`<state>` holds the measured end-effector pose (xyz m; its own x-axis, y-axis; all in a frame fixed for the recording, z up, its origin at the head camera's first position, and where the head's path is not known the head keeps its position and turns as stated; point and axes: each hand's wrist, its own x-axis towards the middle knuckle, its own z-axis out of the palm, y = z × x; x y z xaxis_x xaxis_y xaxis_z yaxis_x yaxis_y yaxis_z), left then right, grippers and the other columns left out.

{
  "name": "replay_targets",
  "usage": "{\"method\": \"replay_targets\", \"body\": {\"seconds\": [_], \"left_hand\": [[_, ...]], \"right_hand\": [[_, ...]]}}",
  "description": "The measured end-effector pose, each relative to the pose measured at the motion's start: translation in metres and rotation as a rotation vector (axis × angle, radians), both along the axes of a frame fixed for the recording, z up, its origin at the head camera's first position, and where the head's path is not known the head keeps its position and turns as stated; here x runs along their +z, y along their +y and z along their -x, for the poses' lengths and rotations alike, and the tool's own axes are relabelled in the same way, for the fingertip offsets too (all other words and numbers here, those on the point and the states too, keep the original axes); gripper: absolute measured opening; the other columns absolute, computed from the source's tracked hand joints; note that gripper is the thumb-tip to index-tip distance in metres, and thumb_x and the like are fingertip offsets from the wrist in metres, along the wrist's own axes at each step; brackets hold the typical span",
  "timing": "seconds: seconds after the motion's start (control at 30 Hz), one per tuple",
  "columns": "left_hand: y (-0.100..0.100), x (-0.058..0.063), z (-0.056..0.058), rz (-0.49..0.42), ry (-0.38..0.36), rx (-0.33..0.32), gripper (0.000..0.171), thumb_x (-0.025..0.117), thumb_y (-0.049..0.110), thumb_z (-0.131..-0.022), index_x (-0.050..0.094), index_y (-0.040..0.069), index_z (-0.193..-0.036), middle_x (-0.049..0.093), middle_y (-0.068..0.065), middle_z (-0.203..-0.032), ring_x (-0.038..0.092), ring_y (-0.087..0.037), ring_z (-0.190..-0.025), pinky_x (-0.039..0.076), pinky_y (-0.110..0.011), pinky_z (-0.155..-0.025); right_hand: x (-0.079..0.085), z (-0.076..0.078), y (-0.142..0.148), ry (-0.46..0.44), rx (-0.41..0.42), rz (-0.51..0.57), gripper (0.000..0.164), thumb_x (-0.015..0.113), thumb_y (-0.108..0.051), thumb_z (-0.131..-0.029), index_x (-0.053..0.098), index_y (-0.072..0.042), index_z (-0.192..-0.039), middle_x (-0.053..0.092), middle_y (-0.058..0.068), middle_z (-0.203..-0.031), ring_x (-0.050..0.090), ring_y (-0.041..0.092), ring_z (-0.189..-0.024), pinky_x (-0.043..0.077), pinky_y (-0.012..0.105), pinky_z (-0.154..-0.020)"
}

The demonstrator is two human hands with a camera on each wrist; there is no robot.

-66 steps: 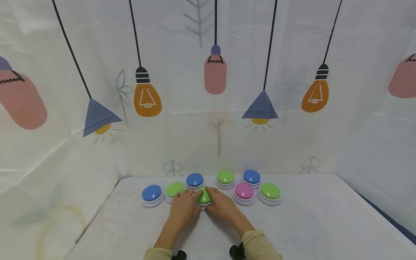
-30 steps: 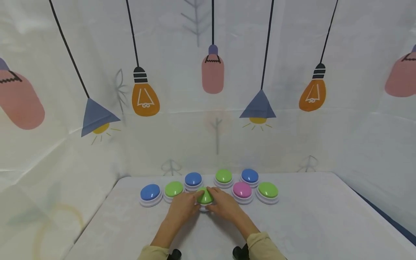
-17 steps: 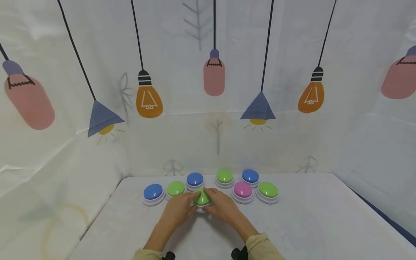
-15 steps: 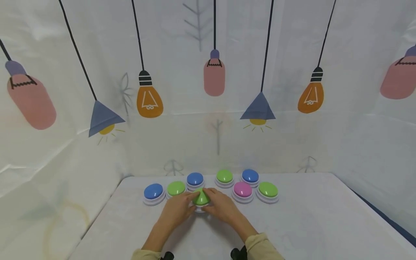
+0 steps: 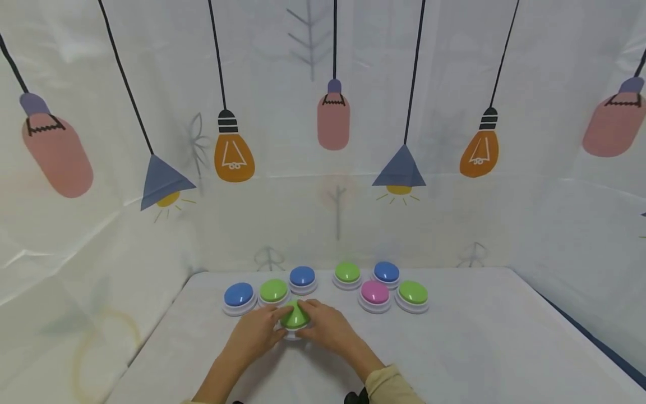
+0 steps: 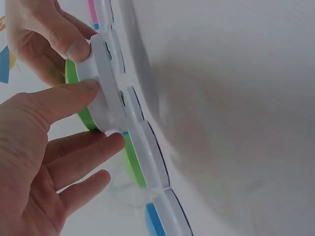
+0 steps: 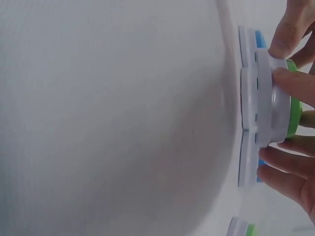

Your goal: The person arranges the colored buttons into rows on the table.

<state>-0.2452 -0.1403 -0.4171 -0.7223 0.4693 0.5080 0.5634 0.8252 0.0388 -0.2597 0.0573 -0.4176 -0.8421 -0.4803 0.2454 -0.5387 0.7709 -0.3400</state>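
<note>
Both hands share one green push button [image 5: 294,318] with a round white base, at the front of a group of similar buttons. My left hand [image 5: 254,332] grips its left side, thumb on the white base [image 6: 104,105] and fingers around the far side. From the right, my right hand [image 5: 330,327] grips it the same way, its thumb [image 7: 293,81] pressed to the base. In both wrist views the held button overlaps the row behind it, its base close over the white tabletop [image 5: 454,342]. Just behind the left hand sits another green button [image 5: 273,290].
Around it stand a blue button [image 5: 239,294] at far left, a blue button [image 5: 302,276] behind, and at right a pink button [image 5: 375,292], green buttons [image 5: 347,272] [image 5: 413,292] and a blue button [image 5: 386,271]. A lamp-printed cloth [image 5: 282,224] rises behind the table.
Both hands have brought the held green button left and nearer to the person, out from between the other buttons. The others stay put; the head view has shifted slightly.
</note>
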Motion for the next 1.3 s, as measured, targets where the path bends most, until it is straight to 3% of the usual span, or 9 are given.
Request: {"method": "replay_targets", "body": {"seconds": [0.23, 0.5, 1.03, 1.13, 1.3], "left_hand": [[-0.015, -0.003, -0.010, 0.019, -0.023, 0.020, 0.047, 0.085, 0.024, -0.072, 0.072, 0.015, -0.117, 0.073, -0.003, -0.096, 0.068, -0.017, -0.075, 0.056, -0.031, -0.064], [-0.025, -0.004, -0.018, 0.025, -0.096, 0.065, 0.048, 0.086, 0.024, -0.071, 0.072, 0.017, -0.116, 0.069, 0.001, -0.083, 0.056, -0.008, -0.060, 0.049, -0.026, -0.053], [-0.031, -0.008, -0.023, 0.010, -0.139, 0.067, 0.047, 0.086, 0.022, -0.070, 0.073, 0.018, -0.114, 0.074, -0.003, -0.089, 0.067, -0.016, -0.070, 0.053, -0.030, -0.058], [-0.032, -0.007, -0.023, 0.010, -0.132, 0.059, 0.047, 0.087, 0.024, -0.070, 0.073, 0.018, -0.114, 0.074, -0.003, -0.087, 0.064, -0.013, -0.066, 0.052, -0.029, -0.056], [-0.033, -0.008, -0.022, 0.008, -0.126, 0.060, 0.045, 0.086, 0.025, -0.070, 0.073, 0.018, -0.112, 0.069, 0.001, -0.074, 0.048, -0.004, -0.057, 0.046, -0.026, -0.050]], "right_hand": [[-0.005, -0.002, -0.014, -0.028, 0.026, -0.024, 0.067, 0.080, -0.033, -0.082, 0.056, -0.011, -0.139, 0.062, 0.005, -0.131, 0.063, 0.020, -0.114, 0.052, 0.035, -0.095], [-0.008, -0.007, -0.026, -0.009, 0.048, -0.059, 0.064, 0.081, -0.032, -0.081, 0.058, -0.011, -0.137, 0.065, 0.003, -0.123, 0.064, 0.015, -0.107, 0.053, 0.029, -0.090], [-0.013, -0.010, -0.030, -0.004, 0.050, -0.076, 0.062, 0.081, -0.032, -0.080, 0.059, -0.014, -0.135, 0.064, 0.000, -0.121, 0.064, 0.012, -0.105, 0.053, 0.028, -0.088], [-0.013, -0.009, -0.030, -0.006, 0.051, -0.073, 0.062, 0.081, -0.031, -0.080, 0.058, -0.014, -0.136, 0.064, 0.001, -0.122, 0.064, 0.013, -0.106, 0.053, 0.028, -0.089], [-0.012, -0.009, -0.029, -0.030, 0.050, -0.080, 0.063, 0.081, -0.033, -0.081, 0.057, -0.016, -0.137, 0.063, 0.001, -0.125, 0.063, 0.014, -0.109, 0.053, 0.030, -0.090]]}}
